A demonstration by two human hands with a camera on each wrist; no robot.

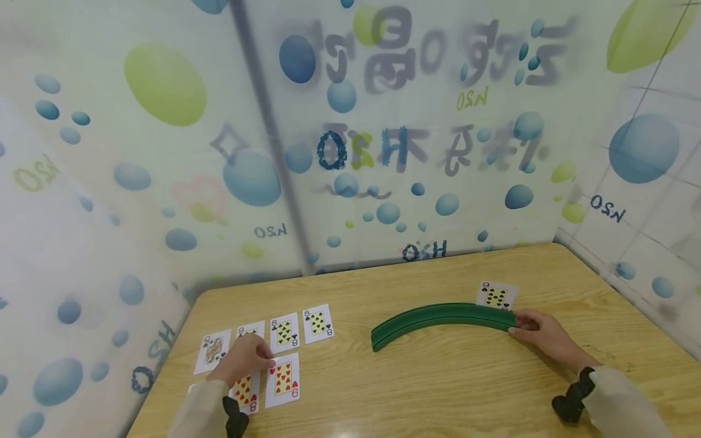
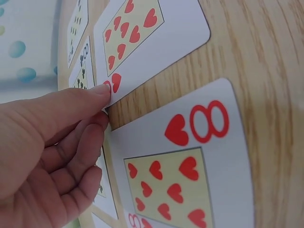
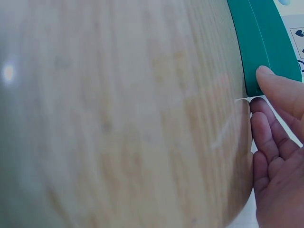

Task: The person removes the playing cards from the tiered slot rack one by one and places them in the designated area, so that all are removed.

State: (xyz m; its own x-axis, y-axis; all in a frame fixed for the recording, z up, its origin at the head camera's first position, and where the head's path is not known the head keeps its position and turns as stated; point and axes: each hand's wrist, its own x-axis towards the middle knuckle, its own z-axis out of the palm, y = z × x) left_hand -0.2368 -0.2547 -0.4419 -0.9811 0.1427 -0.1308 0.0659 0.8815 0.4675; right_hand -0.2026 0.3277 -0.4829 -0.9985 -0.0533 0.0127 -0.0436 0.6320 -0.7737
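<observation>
My left hand [image 1: 244,358] pinches the near corner of a nine of hearts [image 1: 283,384], thumb on top, in the left wrist view. Beside it an eight of hearts [image 2: 180,137] lies face up, partly covered by the hand and sleeve in the head view. On the right, my right hand [image 1: 547,338] grips the end of a curved green card holder [image 1: 432,313], its thumb [image 3: 267,73] on the holder's face. A nine of spades [image 1: 496,294] stands upright in the holder near that hand.
Behind the left hand lies a row of face-up cards: a queen [image 1: 212,351], a partly hidden nine, an eight of clubs [image 1: 284,333] and an eight of spades [image 1: 317,323]. The wooden table [image 1: 394,395] meets a bubble-printed curtain [image 1: 471,201] at its back edge.
</observation>
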